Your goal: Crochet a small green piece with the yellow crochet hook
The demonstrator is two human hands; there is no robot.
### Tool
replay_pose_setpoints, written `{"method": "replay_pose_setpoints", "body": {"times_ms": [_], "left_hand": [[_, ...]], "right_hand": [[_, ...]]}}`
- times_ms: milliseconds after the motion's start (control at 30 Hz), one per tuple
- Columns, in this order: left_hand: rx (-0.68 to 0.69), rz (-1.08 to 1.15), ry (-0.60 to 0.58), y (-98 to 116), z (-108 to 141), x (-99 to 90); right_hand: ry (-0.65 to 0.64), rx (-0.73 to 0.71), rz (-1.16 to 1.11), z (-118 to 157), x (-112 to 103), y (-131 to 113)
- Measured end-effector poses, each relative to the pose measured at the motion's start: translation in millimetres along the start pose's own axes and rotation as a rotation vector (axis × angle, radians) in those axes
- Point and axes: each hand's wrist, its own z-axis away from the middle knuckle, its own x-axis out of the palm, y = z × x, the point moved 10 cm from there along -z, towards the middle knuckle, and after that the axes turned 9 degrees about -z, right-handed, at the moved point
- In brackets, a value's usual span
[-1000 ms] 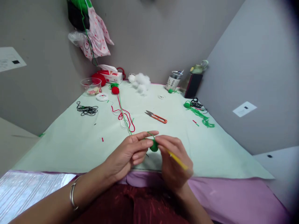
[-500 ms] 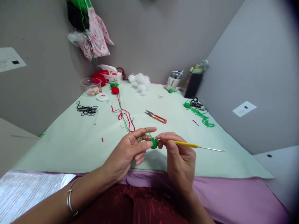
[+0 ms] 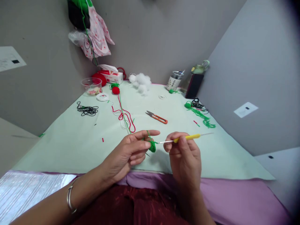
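Observation:
Between thumb and fingers, my left hand (image 3: 131, 147) pinches a small green crochet piece (image 3: 152, 146). A strand of green yarn (image 3: 148, 135) passes over its outstretched index finger. My right hand (image 3: 184, 153) grips a crochet hook (image 3: 191, 137) by its yellow handle, like a pen. The hook's metal tip points left and meets a short loop of green yarn at the piece's right edge. Beyond the hands, orange-handled thread snips (image 3: 156, 117) lie on the pale table cover (image 3: 70, 150).
Red, white and green strands (image 3: 126, 117) trail from a red yarn ball (image 3: 115, 90). Black cord (image 3: 87, 110) lies at left, green yarn pieces (image 3: 203, 117) at right. Along the back stand a plastic tub (image 3: 92, 87), tissue box (image 3: 114, 76), white stuffing (image 3: 142, 82), pen jar (image 3: 174, 81) and phone (image 3: 194, 86).
My right hand has drawn the hook to the right, away from my left fingers, and its back end has tilted upward. The green piece has turned slightly in my left hand.

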Motion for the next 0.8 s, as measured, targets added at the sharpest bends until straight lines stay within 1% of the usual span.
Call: {"method": "replay_pose_setpoints", "body": {"times_ms": [33,100,133,200,267,433,533,600,667,733,800], "left_hand": [[0.015,-0.029,0.018,0,0,-0.8],[0.056,-0.1,0.058,2,1,-2.6],[0.074,-0.134,0.071,2,2,-3.1],[0.095,-0.179,0.084,2,3,-3.9],[0.094,-0.193,0.088,2,4,-5.2],[0.102,-0.191,0.102,4,5,-8.1],[0.113,-0.208,0.108,5,6,-9.1],[0.124,-0.222,0.116,5,6,-10.7],[0.143,-0.244,0.137,6,7,-13.2],[0.164,-0.276,0.164,8,7,-15.1],[0.183,-0.299,0.192,10,8,-15.5]], "right_hand": [[-0.029,0.006,0.016,1,3,1],[-0.09,-0.019,0.12,5,11,1],[-0.104,-0.045,0.188,7,13,-1],[-0.093,-0.095,0.273,11,12,-4],[-0.061,-0.099,0.24,11,9,-5],[-0.064,0.004,0.036,4,6,2],[-0.083,-0.01,0.05,5,8,-2],[-0.095,-0.06,0.121,9,9,-9],[-0.104,-0.14,0.24,14,12,-17],[-0.142,-0.272,0.376,22,19,-27],[-0.218,-0.418,0.51,31,30,-34]]}}
